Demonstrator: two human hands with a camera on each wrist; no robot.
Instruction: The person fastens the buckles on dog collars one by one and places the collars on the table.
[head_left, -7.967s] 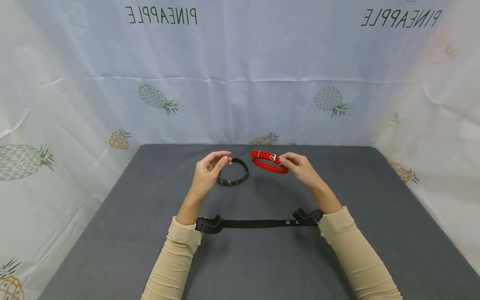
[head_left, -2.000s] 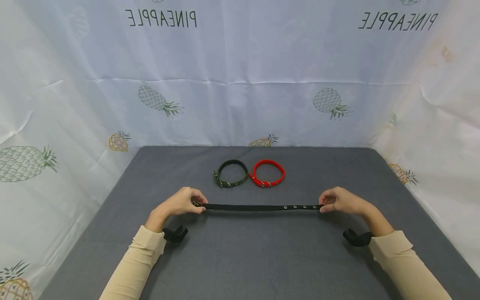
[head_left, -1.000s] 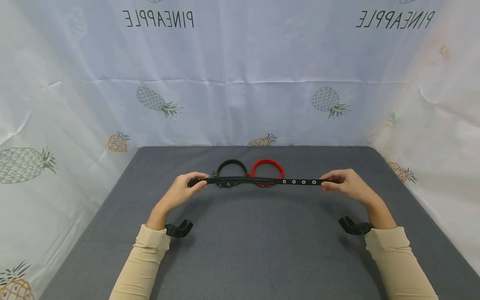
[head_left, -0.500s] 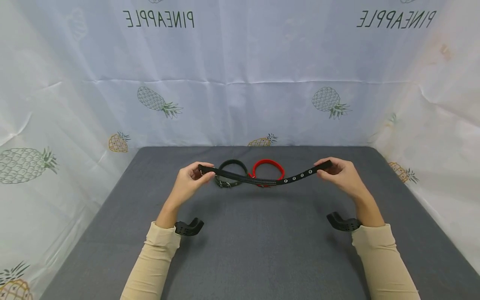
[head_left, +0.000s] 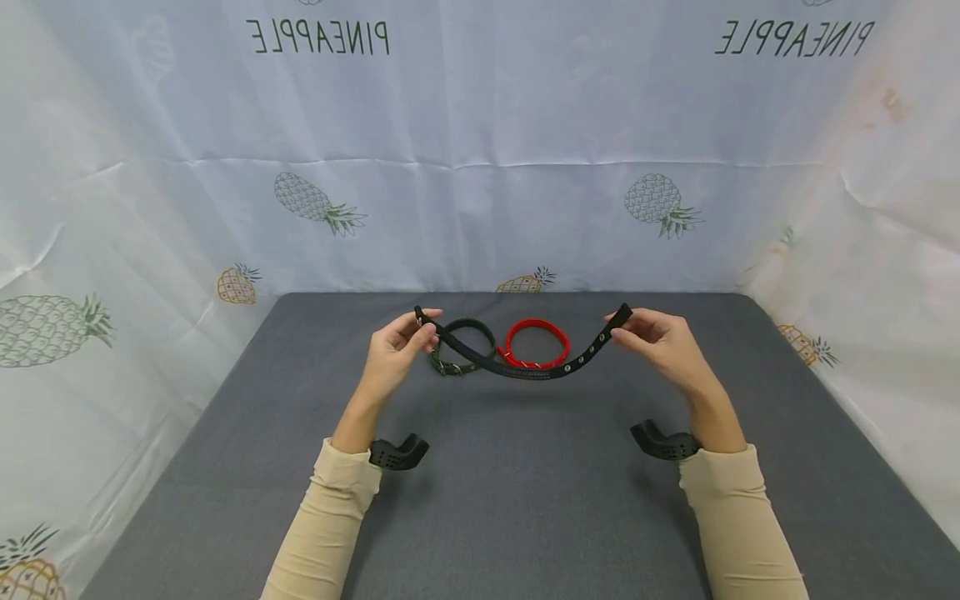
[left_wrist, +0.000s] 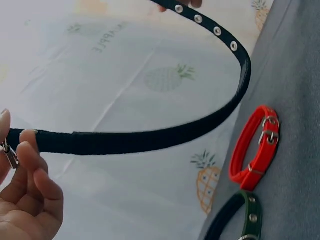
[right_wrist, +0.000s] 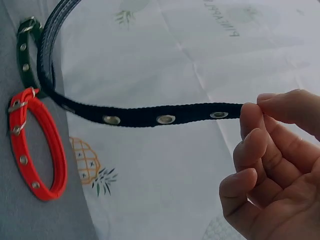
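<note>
A black collar (head_left: 517, 372) with metal eyelets hangs in a U-shaped sag between my two hands, above the table. My left hand (head_left: 390, 354) pinches its buckle end; the metal buckle (left_wrist: 11, 154) shows at the fingers in the left wrist view. With thumb and forefinger, my right hand (head_left: 663, 346) pinches the eyelet end, and the right wrist view shows several eyelets (right_wrist: 166, 119) along it. Behind the strap, a green collar (head_left: 489, 332) and a red collar (head_left: 558, 332) lie on the table as buckled loops, side by side. The black strap partly overlaps the green one in the head view.
The grey table (head_left: 517, 517) runs back to a white curtain (head_left: 480, 225) printed with pineapples, which also closes off both sides. Black wrist mounts (head_left: 400, 452) sit on both wrists, close to the beige sleeve cuffs.
The red collar was put down beside the green one, and both hands took up the black collar. Since then the hands have lifted it, moved back and closer together, so the taut strap now sags.
</note>
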